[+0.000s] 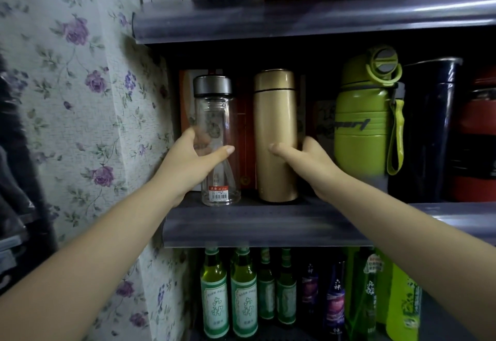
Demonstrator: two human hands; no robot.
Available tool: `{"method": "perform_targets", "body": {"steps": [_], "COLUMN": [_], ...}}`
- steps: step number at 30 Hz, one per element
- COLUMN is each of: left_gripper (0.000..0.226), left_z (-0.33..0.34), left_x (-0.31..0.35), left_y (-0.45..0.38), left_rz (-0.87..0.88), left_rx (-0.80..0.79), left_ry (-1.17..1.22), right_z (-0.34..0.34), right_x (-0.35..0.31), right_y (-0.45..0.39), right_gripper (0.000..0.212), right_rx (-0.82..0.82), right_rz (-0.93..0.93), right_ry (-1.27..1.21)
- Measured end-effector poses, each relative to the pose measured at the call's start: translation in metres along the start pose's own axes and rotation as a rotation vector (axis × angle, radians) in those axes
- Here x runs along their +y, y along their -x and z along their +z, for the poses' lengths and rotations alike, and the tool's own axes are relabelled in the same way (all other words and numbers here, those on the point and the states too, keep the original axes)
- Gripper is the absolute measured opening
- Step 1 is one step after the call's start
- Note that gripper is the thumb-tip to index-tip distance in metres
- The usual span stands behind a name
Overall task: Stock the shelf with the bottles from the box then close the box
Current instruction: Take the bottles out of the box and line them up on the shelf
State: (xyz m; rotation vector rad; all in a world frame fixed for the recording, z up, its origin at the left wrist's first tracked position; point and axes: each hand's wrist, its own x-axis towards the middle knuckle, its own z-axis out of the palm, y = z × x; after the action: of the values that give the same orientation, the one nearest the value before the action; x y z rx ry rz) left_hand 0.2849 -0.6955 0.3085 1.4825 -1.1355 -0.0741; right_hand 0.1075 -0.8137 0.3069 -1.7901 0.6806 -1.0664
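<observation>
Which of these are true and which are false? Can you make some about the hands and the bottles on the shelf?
1. The left hand holds the clear glass bottle. True.
2. The right hand holds the green sports bottle. False: it grips the gold flask.
3. The gold flask lies on its side. False: it stands upright on the shelf.
4. The clear glass bottle is left of the gold flask. True.
5. Green glass bottles stand on the level below. True.
</observation>
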Motion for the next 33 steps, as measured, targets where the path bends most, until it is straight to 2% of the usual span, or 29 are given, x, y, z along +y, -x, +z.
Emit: {"method": "perform_targets", "body": {"steps": [3,4,6,8,9,12,15,18,22,23,27,33], "left_gripper": [0.049,0.047,0.044,0.044,0.044,0.048,0.042,0.041,0.039,0.039,0.042,0.039], "left_z": [0.001,0.002,0.002,0.002,0.002,0.002,0.003,0.003,0.004,0.004,0.004,0.005], "left_x": [-0.002,-0.002,-0.002,-0.003,-0.003,-0.004,-0.004,-0.004,-0.004,-0.005,-0.006,-0.006], "left_y": [0.0,0.0,0.001,0.0,0.0,0.0,0.001,0.001,0.001,0.001,0.001,0.002], "left_rz": [0.012,0.015,0.015,0.015,0.017,0.018,0.03,0.026,0.028,0.03,0.03,0.037], "left_rx": [0.004,0.007,0.006,0.006,0.006,0.014,0.014,0.016,0.016,0.015,0.018,0.015], "left_ry": [0.024,0.035,0.052,0.06,0.059,0.051,0.047,0.059,0.053,0.054,0.059,0.088], "right_z": [0.001,0.002,0.0,-0.002,-0.002,0.001,0.001,-0.002,0.0,0.0,-0.005,-0.005], "right_x": [0.004,0.006,0.011,0.013,0.013,0.012,0.016,0.016,0.013,0.013,0.014,0.016], "right_y": [-0.001,0.0,-0.002,-0.005,-0.005,-0.005,-0.007,-0.008,-0.005,-0.005,-0.004,-0.006], "right_gripper": [0.11,0.106,0.083,0.07,0.069,0.091,0.076,0.069,0.096,0.096,0.06,0.072], "right_rx": [-0.064,-0.036,0.028,-0.008,-0.051,-0.085,0.025,-0.024,-0.051,-0.046,-0.055,0.016], "right_rz": [0.022,0.002,-0.021,-0.026,-0.025,-0.041,-0.043,-0.004,-0.048,-0.05,-0.023,-0.012], "right_ry": [-0.012,0.023,0.063,0.001,-0.036,-0.058,-0.006,-0.065,-0.09,-0.092,-0.169,-0.135]}}
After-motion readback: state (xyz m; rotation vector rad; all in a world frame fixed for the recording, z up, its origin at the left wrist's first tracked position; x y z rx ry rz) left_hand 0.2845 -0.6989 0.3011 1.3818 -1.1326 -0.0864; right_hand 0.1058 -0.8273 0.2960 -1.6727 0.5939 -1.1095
